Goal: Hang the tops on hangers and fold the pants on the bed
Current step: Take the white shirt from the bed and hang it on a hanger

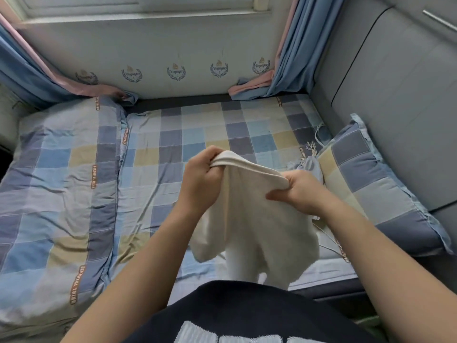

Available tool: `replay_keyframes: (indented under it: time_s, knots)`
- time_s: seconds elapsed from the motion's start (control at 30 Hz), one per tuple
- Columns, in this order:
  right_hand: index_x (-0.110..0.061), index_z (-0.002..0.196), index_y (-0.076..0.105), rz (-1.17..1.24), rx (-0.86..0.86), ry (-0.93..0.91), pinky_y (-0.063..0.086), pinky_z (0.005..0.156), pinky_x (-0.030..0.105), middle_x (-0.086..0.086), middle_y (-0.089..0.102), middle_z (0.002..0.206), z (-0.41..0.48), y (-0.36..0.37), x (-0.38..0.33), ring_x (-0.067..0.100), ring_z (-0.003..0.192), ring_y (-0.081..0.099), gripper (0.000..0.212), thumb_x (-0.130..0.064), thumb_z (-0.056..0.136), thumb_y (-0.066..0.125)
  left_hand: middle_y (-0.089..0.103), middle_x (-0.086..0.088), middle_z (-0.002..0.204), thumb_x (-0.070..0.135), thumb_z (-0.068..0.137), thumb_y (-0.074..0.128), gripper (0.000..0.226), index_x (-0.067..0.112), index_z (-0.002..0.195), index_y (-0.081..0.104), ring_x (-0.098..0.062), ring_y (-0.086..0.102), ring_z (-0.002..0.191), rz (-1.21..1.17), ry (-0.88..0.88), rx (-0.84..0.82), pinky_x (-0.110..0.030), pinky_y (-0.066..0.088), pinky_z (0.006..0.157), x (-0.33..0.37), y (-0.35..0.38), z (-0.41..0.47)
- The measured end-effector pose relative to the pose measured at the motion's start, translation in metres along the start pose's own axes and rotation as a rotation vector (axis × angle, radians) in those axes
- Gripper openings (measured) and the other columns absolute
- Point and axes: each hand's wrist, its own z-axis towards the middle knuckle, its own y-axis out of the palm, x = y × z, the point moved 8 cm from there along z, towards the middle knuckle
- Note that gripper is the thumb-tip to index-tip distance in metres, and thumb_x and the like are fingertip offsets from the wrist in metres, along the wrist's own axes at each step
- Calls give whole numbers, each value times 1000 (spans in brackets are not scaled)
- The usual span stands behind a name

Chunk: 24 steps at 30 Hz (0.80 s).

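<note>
Fingers (209, 154) of left hand (200, 179), right hand (304, 191) grip one white garment (259, 219).

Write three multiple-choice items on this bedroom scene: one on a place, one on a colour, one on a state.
1. Where on the bed does the frill-edged pillow lie?
A. At its right side
B. In the middle, under the hands
C. At its left side

2. What colour is the garment being held?
A. Red
B. Cream-white
C. Black

3. How is the garment handled?
A. It lies folded flat, untouched
B. It hangs on a hanger
C. The left hand and the right hand grip its top edge

Answers:
1 A: the pillow lies at the bed's right edge.
2 B: the cloth is pale cream all over.
3 C: both hands' fingers curl round the upper hem while the rest hangs down.
</note>
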Motion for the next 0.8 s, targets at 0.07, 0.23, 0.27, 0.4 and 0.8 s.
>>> replay_keyframes:
  time_s: [0.07, 0.23, 0.27, 0.4, 0.8]
  knots:
    - [-17, 74, 71, 30, 50, 85, 53, 74, 38, 0, 72, 77, 0, 11, 38, 23, 78, 67, 16, -25, 84, 79, 63, 23, 66, -2, 85, 52, 29, 23, 81, 68, 3, 55, 64, -85, -34, 40, -11, 38, 57, 1, -6, 1]
    - [-14, 71, 68, 194, 171, 253, 41, 68, 33, 3, 64, 71, -12, 23, 110, 20, 74, 55, 21, -17, 92, 71, 56, 16, 61, 14, 81, 46, 18, 13, 78, 64, 0, 47, 59, -114, -151, 232, -17, 37, 55, -26, -47, 9]
    - [-11, 74, 69, 229, 202, 257, 41, 68, 33, 4, 63, 71, -13, 21, 111, 20, 74, 54, 20, -17, 93, 70, 57, 18, 61, 15, 83, 46, 18, 17, 78, 63, 2, 47, 58, -107, -176, 278, -14, 38, 54, -32, -54, 8]
    - [-13, 70, 64, 267, 327, 162, 43, 54, 28, -4, 60, 61, -9, 3, 66, 16, 62, 51, 23, -14, 92, 67, 70, 8, 100, 9, 98, 48, 22, 23, 112, 58, -7, 67, 91, -180, -280, 205, -27, 58, 72, -47, -43, 3]
    - [-6, 98, 62, 883, 156, 81, 62, 75, 45, 20, 65, 100, 11, 1, -86, 30, 92, 66, 11, -12, 102, 54, 73, -2, 101, 31, 98, 64, 21, 16, 112, 67, -19, 68, 92, -40, -311, -219, -39, 53, 79, -37, 60, -44]
